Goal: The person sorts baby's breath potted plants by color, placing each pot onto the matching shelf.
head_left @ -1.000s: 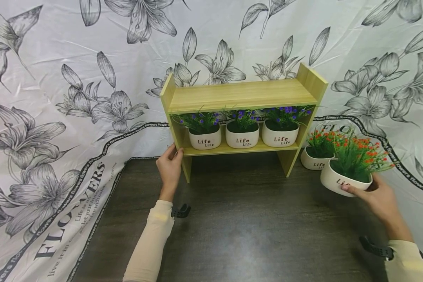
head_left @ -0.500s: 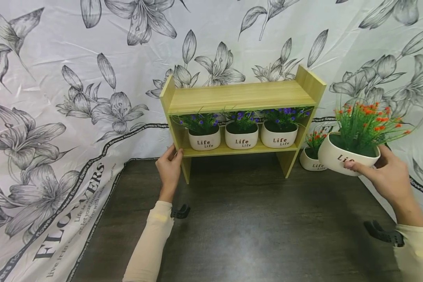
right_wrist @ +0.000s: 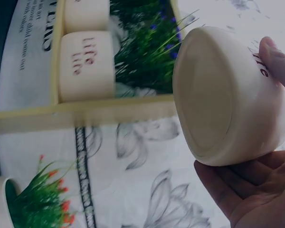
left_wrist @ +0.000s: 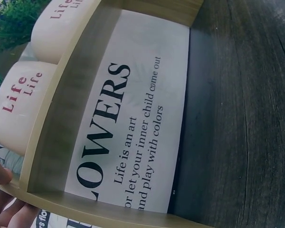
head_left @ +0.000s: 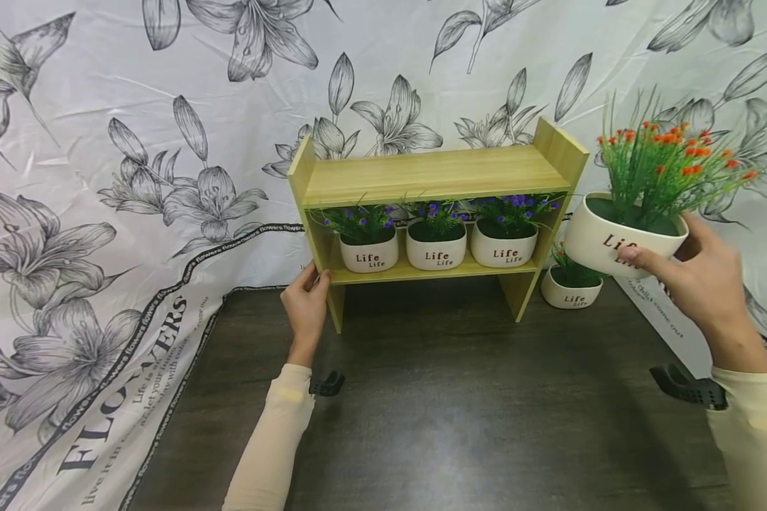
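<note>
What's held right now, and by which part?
Right grip: white pot of orange flowers, by its side wall, thumb across the front. Left grip: shelf, by its left side panel near the lower board.

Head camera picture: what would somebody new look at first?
Probably the potted plant with bright orange flowers, held in the air by the right hand, right of the wooden shelf. Next, perhaps, the three white pots with purple flowers lined up inside that shelf, whose left side the left hand grips.

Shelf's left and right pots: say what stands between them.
One more white pot, with purple flowers, on the shelf; the head view shows it.
</note>
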The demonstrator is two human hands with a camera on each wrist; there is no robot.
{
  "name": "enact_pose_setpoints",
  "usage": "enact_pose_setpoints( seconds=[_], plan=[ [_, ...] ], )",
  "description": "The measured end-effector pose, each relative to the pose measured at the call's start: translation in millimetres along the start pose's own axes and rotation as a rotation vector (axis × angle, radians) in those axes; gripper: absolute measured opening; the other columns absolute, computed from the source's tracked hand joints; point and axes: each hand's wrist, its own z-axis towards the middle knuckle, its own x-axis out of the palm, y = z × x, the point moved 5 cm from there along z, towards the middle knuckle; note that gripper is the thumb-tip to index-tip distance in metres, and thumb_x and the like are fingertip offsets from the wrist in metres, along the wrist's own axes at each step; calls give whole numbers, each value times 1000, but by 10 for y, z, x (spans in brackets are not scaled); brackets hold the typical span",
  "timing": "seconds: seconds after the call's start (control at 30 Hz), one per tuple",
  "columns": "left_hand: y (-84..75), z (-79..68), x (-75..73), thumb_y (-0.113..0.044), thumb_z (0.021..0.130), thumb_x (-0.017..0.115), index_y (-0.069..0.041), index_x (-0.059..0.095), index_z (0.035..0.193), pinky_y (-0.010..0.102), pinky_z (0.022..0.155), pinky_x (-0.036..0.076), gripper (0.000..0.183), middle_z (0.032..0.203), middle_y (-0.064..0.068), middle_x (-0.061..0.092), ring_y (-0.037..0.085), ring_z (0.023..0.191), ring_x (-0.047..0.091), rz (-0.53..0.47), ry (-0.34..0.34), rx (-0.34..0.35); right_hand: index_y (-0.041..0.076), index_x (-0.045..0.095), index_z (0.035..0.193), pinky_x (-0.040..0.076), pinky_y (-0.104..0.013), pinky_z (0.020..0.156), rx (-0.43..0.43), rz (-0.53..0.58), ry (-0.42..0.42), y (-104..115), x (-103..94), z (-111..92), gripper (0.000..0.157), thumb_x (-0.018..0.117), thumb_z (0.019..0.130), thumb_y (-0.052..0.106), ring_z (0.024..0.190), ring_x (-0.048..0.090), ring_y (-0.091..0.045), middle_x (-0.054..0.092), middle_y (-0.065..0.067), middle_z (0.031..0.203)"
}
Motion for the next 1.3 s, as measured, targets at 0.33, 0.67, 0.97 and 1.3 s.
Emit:
enact_pose_setpoints(
  seconds=[0.33, 0.67, 0.97, 1.3],
  plan=[
    [-21, -1, -19, -2, 97, 76, -4, 77, 128, 38, 89, 62, 31, 122, 25, 75, 36, 112, 77, 7, -14, 16, 23, 59, 107, 36, -16, 47, -77, 73, -37, 520, 4, 203, 34, 87, 89, 30, 54, 48, 4, 53, 30, 68],
    [2, -2, -28, -4, 99, 73, -4, 76, 131, 23, 89, 61, 32, 125, 25, 74, 34, 115, 76, 7, 5, 1, 15, 63, 135, 44, -10, 61, -150, 226, 70, 1035, 301, 422, 54, 87, 89, 29, 75, 62, 6, 64, 27, 82],
    [12, 3, -8, -3, 98, 74, -6, 77, 129, 17, 87, 60, 31, 125, 23, 75, 31, 115, 76, -16, 4, -10, 14, 41, 165, 47, -11, 74, -145, 271, 170, 1369, 578, 562, 90, 85, 90, 37, 92, 64, 4, 66, 17, 102],
    [-15, 12, 5, -3, 98, 75, -7, 79, 127, 34, 93, 61, 30, 124, 22, 76, 32, 114, 76, -2, -8, -10, 17, 43, 163, 52, -14, 75, -202, 333, 242, 1784, 935, 729, 86, 85, 91, 39, 93, 67, -1, 69, 3, 109]
  ],
)
